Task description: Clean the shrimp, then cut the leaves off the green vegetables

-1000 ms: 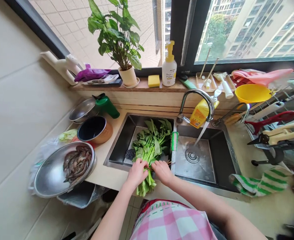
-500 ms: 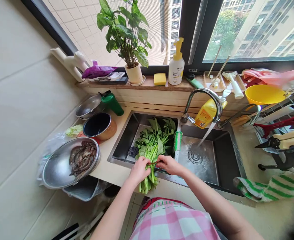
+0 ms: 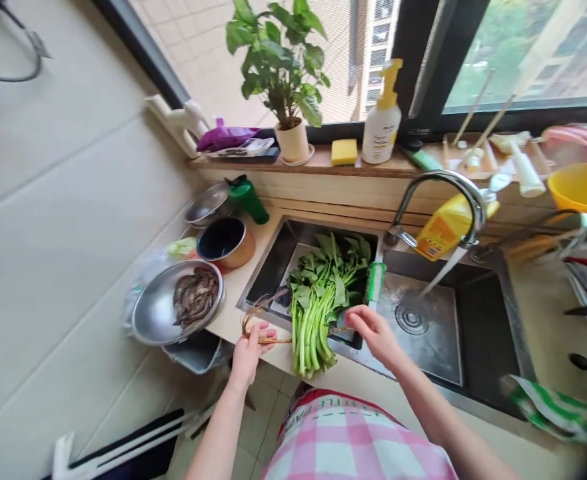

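Pulling away from the stems it gripped half a second ago, the left hand, fingers partly extended, now pinches a brown tie left of centre in my feed. The bunch of leafy greens lies at centre, stems over the front edge of the left sink basin. The right hand hovers right of it, fingers bent; I cannot tell whether they grip the tie.

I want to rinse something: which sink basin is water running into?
The right basin: a stream from the faucet falls there. The left basin instead has greens partly in it.
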`<move>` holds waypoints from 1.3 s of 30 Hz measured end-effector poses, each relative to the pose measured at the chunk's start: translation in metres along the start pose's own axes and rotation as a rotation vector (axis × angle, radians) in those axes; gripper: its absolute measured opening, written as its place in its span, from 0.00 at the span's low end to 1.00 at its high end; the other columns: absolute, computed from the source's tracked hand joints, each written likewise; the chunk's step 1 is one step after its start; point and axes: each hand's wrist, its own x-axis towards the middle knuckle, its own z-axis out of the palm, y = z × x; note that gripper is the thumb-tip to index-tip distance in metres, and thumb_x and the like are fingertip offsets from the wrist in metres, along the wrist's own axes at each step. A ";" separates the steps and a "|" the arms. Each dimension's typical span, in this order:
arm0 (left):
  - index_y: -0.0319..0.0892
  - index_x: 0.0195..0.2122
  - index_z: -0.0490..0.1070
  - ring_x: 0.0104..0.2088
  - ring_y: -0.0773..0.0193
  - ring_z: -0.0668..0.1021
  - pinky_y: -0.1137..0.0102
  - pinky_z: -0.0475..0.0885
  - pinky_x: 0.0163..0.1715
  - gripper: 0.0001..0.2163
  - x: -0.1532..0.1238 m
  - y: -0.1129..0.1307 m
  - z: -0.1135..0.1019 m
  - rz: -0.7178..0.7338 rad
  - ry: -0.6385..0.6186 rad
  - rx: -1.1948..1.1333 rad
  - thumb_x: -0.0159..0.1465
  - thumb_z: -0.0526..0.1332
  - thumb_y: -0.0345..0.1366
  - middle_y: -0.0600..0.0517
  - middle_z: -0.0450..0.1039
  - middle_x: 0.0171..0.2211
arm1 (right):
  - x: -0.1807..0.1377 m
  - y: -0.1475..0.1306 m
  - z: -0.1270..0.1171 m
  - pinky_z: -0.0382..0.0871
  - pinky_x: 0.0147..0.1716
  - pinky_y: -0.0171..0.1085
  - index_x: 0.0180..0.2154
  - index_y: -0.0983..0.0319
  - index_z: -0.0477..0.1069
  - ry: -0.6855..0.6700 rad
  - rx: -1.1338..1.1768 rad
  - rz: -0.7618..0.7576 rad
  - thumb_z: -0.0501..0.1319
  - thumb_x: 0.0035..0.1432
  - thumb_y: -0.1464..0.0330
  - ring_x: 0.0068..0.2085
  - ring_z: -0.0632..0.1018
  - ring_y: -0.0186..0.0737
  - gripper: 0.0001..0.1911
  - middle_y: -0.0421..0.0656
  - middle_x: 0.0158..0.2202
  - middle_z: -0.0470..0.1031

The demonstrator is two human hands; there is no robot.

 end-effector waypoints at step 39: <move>0.42 0.23 0.58 0.09 0.75 0.58 0.77 0.52 0.12 0.12 -0.037 -0.220 -0.277 -0.487 0.100 0.159 0.55 0.62 0.37 0.65 0.54 0.11 | -0.065 0.130 0.318 0.69 0.31 0.38 0.37 0.61 0.71 -0.579 -0.341 0.244 0.56 0.49 0.58 0.31 0.76 0.42 0.17 0.44 0.30 0.75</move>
